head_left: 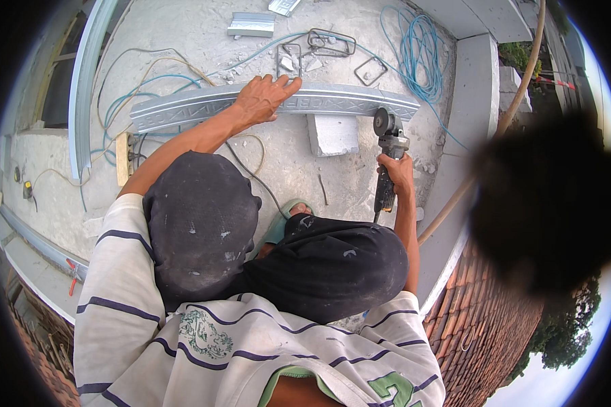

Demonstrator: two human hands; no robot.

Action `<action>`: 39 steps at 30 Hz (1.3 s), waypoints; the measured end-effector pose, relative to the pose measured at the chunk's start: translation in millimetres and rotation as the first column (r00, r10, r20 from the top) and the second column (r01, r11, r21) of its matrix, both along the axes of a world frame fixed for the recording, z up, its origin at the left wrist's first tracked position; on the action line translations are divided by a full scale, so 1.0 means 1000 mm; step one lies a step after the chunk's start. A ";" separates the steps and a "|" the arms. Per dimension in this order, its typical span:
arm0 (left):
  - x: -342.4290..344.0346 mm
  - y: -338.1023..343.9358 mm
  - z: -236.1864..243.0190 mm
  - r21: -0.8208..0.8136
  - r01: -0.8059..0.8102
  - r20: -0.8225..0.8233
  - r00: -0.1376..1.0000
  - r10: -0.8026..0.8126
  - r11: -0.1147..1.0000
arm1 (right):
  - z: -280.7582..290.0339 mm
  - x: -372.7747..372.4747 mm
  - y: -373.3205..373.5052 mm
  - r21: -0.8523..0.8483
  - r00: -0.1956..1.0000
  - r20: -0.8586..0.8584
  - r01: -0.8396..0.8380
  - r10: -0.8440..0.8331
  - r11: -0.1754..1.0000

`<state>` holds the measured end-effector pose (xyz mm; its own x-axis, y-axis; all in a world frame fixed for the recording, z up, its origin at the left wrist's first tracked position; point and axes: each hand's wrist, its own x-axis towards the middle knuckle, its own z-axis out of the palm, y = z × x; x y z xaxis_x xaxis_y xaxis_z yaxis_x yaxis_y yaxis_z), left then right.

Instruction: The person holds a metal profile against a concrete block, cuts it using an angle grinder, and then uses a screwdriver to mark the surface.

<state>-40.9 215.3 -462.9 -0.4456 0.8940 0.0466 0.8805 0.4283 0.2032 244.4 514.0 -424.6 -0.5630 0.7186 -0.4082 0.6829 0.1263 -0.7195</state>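
Observation:
A long galvanized metal channel (319, 102) lies across in front of me, propped on a pale concrete block (334, 136). My left hand (265, 97) rests over the channel left of its middle, fingers spread along its far edge. In my right hand (397, 169) is an angle grinder (388, 152), gripped round its dark body. The grinder's disc (385, 122) is at the channel's right end; whether it touches the metal I cannot tell. Its cord leaves the lower end of the body.
A blue hose (419, 57) lies coiled at the far right. Bent steel rod loops (331, 42) and short channel offcuts (251, 24) lie beyond the channel. Another long channel (85, 88) stands at left. A low wall (465, 122) edges the right side, with roof tiles (478, 325) below.

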 end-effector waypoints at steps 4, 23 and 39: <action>0.001 0.000 -0.002 0.004 -0.004 -0.002 1.000 0.004 1.000 | 0.000 -0.001 0.000 0.002 1.000 0.001 0.004 -0.004 1.000; -0.003 0.000 -0.003 0.008 0.021 -0.021 1.000 -0.021 1.000 | -0.004 0.001 0.001 -0.023 1.000 -0.002 0.010 -0.010 1.000; -0.002 0.000 -0.003 0.002 0.008 -0.003 1.000 -0.008 1.000 | 0.000 0.001 -0.004 -0.025 1.000 -0.015 0.026 -0.026 0.999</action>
